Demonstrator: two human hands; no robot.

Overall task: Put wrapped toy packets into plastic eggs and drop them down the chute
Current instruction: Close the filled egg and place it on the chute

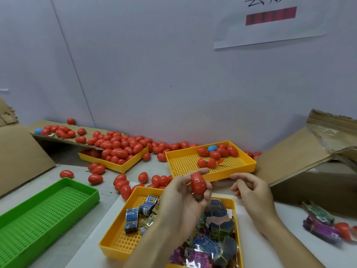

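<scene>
While our left hand (180, 198) holds the red egg (199, 183) upright above the near yellow tray (117, 236), thumb and fingers (200, 172) wrapped round it, our right hand (249, 187) hangs just beside it with its fingers loosely curled and holding nothing. The egg looks closed, with a seam showing round its middle; we cannot tell whether a packet is already inside.

We judge the egg to be light, hard and smooth, a thin plastic shell that will slip if pinched at its tapered end and may pop apart at the seam if squeezed there. The better hold is across the wide belly, one hand on each half when it has to be opened or pressed shut.

Wrapped packets (132, 219) lie in the near tray at the bench's front edge; they look soft, crinkly and slick, so we would take one by its flat sides. More eggs (117, 149) are heaped in the far-left tray and scattered along the bench's back edge by the wall. A green tray (48, 209) sits at the front-left corner. Which cardboard piece serves as the chute we cannot say.
</scene>
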